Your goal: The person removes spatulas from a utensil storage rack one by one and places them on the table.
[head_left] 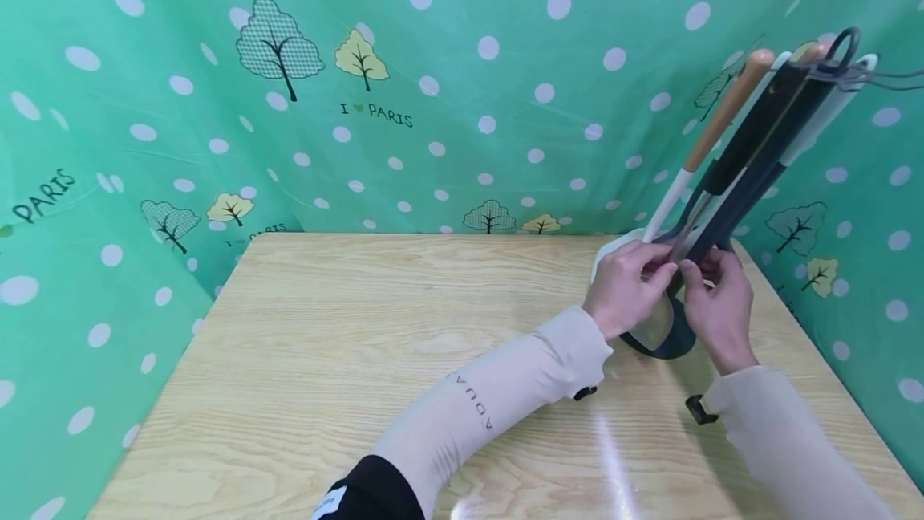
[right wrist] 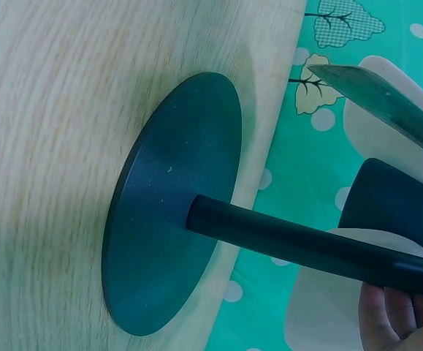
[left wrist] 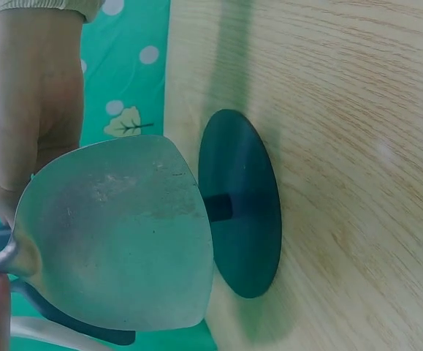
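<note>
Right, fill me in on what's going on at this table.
A person is working with both hands at a utensil stand toward the right side of the wooden table. The left hand pinches the shaft of a metal spatula, while the right hand holds the stand's dark pole. The round base rests on the table. Other utensils, one with a wooden handle, cluster around the pole. Whether the spatula is hooked on can't be seen.
</note>
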Tool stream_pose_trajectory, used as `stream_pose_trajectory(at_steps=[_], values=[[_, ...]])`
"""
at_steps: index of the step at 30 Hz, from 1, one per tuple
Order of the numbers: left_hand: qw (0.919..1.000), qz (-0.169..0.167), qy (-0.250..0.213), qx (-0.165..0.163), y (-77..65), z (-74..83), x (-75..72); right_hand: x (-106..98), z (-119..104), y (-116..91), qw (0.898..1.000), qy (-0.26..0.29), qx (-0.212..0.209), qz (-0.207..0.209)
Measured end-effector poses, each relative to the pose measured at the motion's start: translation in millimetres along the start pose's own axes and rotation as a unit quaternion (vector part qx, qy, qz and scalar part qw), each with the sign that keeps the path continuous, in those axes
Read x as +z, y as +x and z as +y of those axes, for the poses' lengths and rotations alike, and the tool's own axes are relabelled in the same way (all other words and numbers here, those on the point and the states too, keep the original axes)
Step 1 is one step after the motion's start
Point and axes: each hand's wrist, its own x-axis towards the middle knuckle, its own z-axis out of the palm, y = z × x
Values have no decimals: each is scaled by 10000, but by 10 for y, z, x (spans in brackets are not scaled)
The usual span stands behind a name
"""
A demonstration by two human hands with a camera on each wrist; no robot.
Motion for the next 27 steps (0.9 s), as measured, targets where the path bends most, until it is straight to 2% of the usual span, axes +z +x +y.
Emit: stream_pose_trajectory(at_steps=[7,13,27], values=[[9999,16,-144,50,-19,-9,-47,19,-25,-32,10000,24,-36,43],[9999,74,50,101,-43,-36,-91,54,-54,-59,9999,80,-65,63],[9997,95,97,191,-85,-62,-169,91,-88,-112,10000,81,-13,-45]])
